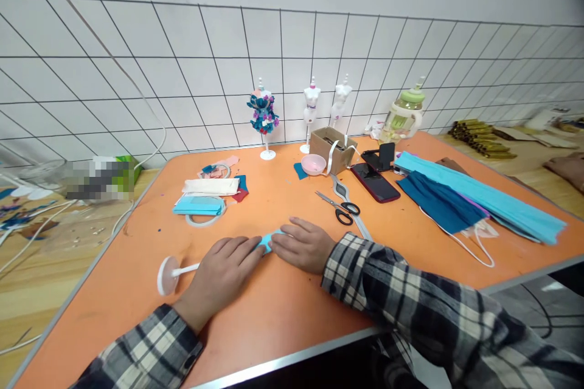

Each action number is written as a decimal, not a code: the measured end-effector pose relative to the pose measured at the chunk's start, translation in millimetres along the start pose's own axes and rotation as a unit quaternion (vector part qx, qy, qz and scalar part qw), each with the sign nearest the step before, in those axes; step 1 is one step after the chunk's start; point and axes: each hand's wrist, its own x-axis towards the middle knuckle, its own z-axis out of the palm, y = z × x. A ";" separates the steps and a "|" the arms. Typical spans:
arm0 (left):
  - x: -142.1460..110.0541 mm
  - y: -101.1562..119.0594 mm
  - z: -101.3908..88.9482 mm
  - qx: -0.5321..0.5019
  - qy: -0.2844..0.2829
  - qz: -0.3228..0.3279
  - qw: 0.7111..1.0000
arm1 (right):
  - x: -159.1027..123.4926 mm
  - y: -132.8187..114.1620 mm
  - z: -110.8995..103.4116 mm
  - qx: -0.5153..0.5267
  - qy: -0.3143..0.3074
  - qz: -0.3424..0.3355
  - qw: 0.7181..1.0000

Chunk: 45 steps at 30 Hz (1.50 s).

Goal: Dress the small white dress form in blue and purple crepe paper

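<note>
Stand [188, 268] lies on the bench [283, 310], disc base [166, 276] leftward, long axis slanting away rightward under the left hand [223, 270]; right hand [308, 245] touches blue fabric [267, 243]. I cannot tell how closed either grip is.

No text, label, brand, number or sign can be read, and the green package [130, 171] at left is partly pixelated.
</note>
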 end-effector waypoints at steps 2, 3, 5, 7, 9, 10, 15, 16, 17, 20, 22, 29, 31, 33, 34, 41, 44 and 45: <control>5.1 -2.9 7.8 0.028 -0.026 -0.011 0.999 | 2.7 10.0 9.3 -0.039 0.016 -0.022 0.999; 7.0 -4.4 11.4 0.035 -0.036 -0.013 0.999 | 3.5 13.9 13.0 -0.054 0.017 -0.028 0.998; 8.8 -6.7 17.2 0.042 -0.048 -0.014 0.998 | 3.7 18.5 17.7 -0.072 0.005 -0.030 0.997; 8.1 -7.5 21.2 0.048 -0.054 -0.021 0.997 | 1.9 19.9 18.9 -0.071 -0.019 -0.020 0.997; 6.2 -7.1 23.4 0.052 -0.058 -0.030 0.997 | -0.7 20.3 17.4 -0.049 -0.044 -0.007 0.998; 5.4 -6.8 23.9 0.052 -0.059 -0.034 0.996 | -2.1 20.7 15.9 -0.035 -0.055 -0.001 0.998; 5.3 -6.8 23.2 0.028 -0.067 -0.051 0.996 | -7.7 29.9 5.0 0.033 -0.091 0.098 0.990; 5.8 -7.0 22.8 0.023 -0.069 -0.054 0.996 | -8.8 33.1 2.7 0.043 -0.101 0.138 0.984; 6.3 -7.2 22.6 0.019 -0.070 -0.054 0.996 | -9.8 36.5 0.6 0.051 -0.111 0.179 0.976; 6.9 -7.5 22.4 0.015 -0.073 -0.055 0.996 | -12.2 45.9 -2.9 0.070 -0.130 0.270 0.951; 6.6 -7.5 22.4 0.018 -0.076 -0.053 0.996 | -12.6 48.9 -2.1 0.096 -0.134 0.287 0.944; 5.0 -7.1 22.9 0.019 -0.082 -0.061 0.995 | -9.5 40.2 12.1 0.230 -0.207 0.305 0.901; 4.2 -8.0 23.5 0.026 -0.085 -0.061 0.994 | -9.4 39.4 13.5 0.229 -0.210 0.309 0.899; 3.5 -9.6 24.6 0.034 -0.089 -0.059 0.994 | -9.5 40.5 12.9 0.226 -0.206 0.305 0.902; 3.2 -10.4 25.3 0.036 -0.090 -0.059 0.994 | -9.4 41.4 12.1 0.226 -0.203 0.302 0.904; 7.5 -8.0 16.6 0.017 -0.032 -0.025 0.999 | -8.2 43.5 9.0 0.232 -0.168 0.297 0.911; 6.4 -28.0 -9.3 0.005 0.042 -0.027 0.999 | -8.0 46.6 5.2 0.218 -0.150 0.305 0.915; 3.8 -42.9 -20.2 0.007 0.063 -0.060 0.996 | -8.2 48.9 2.6 0.208 -0.151 0.310 0.915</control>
